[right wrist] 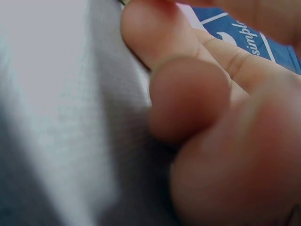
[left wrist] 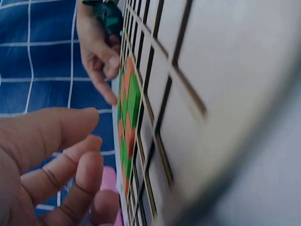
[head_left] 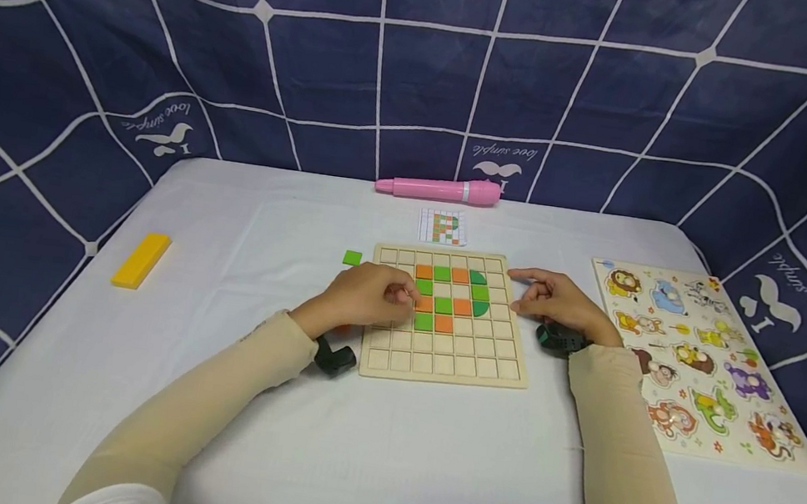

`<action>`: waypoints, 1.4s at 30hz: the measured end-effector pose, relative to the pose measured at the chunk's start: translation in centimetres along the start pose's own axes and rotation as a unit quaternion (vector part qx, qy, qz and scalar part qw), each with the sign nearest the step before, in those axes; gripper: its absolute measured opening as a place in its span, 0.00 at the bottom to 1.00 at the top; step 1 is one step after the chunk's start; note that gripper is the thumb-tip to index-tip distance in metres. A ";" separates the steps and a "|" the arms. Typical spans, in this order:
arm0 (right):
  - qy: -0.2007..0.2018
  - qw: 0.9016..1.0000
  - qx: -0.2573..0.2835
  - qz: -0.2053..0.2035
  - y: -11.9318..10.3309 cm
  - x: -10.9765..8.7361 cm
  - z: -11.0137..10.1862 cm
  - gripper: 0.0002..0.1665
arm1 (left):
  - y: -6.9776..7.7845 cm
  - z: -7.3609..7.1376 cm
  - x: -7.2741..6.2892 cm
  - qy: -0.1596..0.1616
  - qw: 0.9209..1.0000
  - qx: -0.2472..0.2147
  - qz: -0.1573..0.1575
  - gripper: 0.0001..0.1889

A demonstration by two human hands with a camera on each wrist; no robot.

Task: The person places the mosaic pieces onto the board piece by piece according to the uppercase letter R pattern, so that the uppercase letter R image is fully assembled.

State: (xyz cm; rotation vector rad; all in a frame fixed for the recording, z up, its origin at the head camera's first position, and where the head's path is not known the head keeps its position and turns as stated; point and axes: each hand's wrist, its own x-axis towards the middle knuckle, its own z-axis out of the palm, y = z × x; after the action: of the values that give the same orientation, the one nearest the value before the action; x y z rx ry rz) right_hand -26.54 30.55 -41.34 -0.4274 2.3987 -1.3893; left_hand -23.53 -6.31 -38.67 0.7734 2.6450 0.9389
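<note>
A wooden grid board [head_left: 446, 366] lies on the table, its cells partly filled with orange and green square tiles [head_left: 443, 323] and dark green rounded tiles [head_left: 480, 308]. Over the board's left part hovers my left hand [head_left: 370, 295], loosely bent. In the left wrist view, a gap shows between the thumb [left wrist: 70, 123] and the fingers, with nothing held there. My right hand [head_left: 557, 298] rests at the board's right edge, index finger stretched to the rim and the other fingers bent. A loose green tile [head_left: 352, 257] lies beyond my left hand; an orange piece [head_left: 342, 329] is partly hidden under the left wrist.
Behind the board lie a small pattern card [head_left: 442, 227] and a pink pen-shaped object [head_left: 437, 189]. A yellow block [head_left: 141, 260] sits at the far left. An animal puzzle board [head_left: 710, 365] lies at the right, close to my right forearm.
</note>
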 end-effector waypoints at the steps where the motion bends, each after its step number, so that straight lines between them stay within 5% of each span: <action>1: -0.001 1.000 0.000 0.000 0.0 0.0 0.0 0.38 | -0.5 -0.4 -0.3 -0.001 1.000 -0.012 0.006 0.09; 8: 0.001 1.000 0.001 -0.004 -0.3 -0.1 -0.1 0.39 | -3.9 -3.1 -2.3 -0.007 0.998 -0.052 0.028 0.14; 22: -0.004 1.000 0.001 0.003 0.0 0.0 -0.1 0.39 | -8.4 -6.2 -4.1 0.009 0.998 -0.063 0.008 0.17; 42: -0.002 1.000 -0.010 0.008 -0.1 -0.1 0.0 0.41 | -9.6 -6.0 -3.0 -0.092 0.995 -0.044 0.014 0.22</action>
State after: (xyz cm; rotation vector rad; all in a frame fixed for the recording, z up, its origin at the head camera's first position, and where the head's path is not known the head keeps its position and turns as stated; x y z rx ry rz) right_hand -26.46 30.51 -41.22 -0.4152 2.4099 -1.3580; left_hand -27.19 -17.36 -40.10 0.8359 2.4241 0.9366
